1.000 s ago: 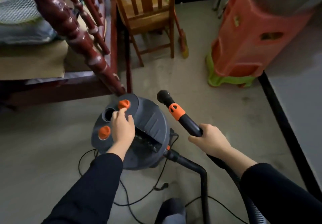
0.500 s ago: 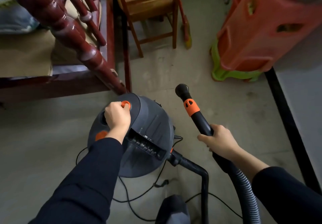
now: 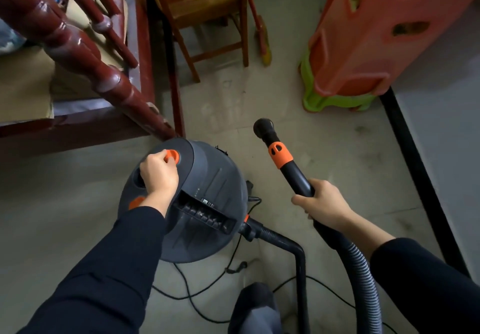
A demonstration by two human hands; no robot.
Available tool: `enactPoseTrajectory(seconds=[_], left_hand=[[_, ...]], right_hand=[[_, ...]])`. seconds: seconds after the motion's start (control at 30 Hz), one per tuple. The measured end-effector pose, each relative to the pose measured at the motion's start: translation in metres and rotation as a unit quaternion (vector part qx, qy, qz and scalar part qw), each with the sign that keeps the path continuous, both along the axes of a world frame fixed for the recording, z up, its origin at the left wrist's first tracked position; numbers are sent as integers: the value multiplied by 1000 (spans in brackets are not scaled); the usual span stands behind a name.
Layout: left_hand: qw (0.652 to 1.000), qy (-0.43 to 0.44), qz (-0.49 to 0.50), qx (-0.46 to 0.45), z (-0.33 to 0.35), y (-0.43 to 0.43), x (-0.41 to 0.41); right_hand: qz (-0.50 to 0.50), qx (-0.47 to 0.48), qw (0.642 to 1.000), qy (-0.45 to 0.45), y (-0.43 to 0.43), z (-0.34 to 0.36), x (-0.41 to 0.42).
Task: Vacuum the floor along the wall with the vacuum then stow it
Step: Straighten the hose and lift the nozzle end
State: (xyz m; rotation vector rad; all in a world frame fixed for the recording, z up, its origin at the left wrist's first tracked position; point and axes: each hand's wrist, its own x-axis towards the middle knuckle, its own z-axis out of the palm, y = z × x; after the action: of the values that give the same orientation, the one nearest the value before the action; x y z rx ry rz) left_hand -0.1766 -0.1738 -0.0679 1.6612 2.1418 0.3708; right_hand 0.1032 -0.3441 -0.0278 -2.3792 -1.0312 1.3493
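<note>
One view, head camera: I am looking down at the floor (image 3: 324,167), with two dark-sleeved arms reaching forward over it.
Writing: a small pale label (image 3: 205,200) sits on the lid just above the carry-handle recess; from my end it is too small to read.
Vacuum (image 3: 213,177): a round dark grey canister standing on the floor, right at the corner of the red wooden frame (image 3: 78,48) with its turned spindles, and well apart from the wall (image 3: 446,126).
Left hand (image 3: 158,177): clenched, with thumb and curled fingers pinching the orange knob (image 3: 172,155) at the far left of the lid. The wrist partly covers a second orange button (image 3: 135,201).
Right hand (image 3: 320,205): wrapped around the black wand (image 3: 298,180), which tilts up and away from me. Its orange collar (image 3: 279,154) sits above the grip and its round mouth (image 3: 262,127) is held off the floor.
Hose (image 3: 363,276): ribbed grey, running from under the right hand to the lower edge.
Bent tube (image 3: 285,240): black, leaving the canister's side and then turning down.
Cord (image 3: 197,294): black, in loose loops on the floor near the canister.
Around: a wooden chair (image 3: 207,9) with a broom (image 3: 262,45) leaning beside it, orange stools (image 3: 376,35) stacked on a green one (image 3: 332,102), and a black skirting (image 3: 415,164) along the foot of the wall.
</note>
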Motion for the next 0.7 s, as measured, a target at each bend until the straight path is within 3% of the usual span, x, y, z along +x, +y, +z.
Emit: enactPoseTrajectory(seconds=[0.13,0.23,0.5,0.7], left_hand=[[999,20,-38,15,-1,-10,18],[994,-32,-101,7,10,-37,63],[933,-139,-291,-161,28,-145,209],[883,-167,-344,-272,47,-189,292]], right_hand=[[-27,-6,1000,10,-15,5,12],[-51,-9,999,3,-35,11,26],[-140,-37,989,-16,-110,32,81],[-232,-39,972,-12,-168,46,127]])
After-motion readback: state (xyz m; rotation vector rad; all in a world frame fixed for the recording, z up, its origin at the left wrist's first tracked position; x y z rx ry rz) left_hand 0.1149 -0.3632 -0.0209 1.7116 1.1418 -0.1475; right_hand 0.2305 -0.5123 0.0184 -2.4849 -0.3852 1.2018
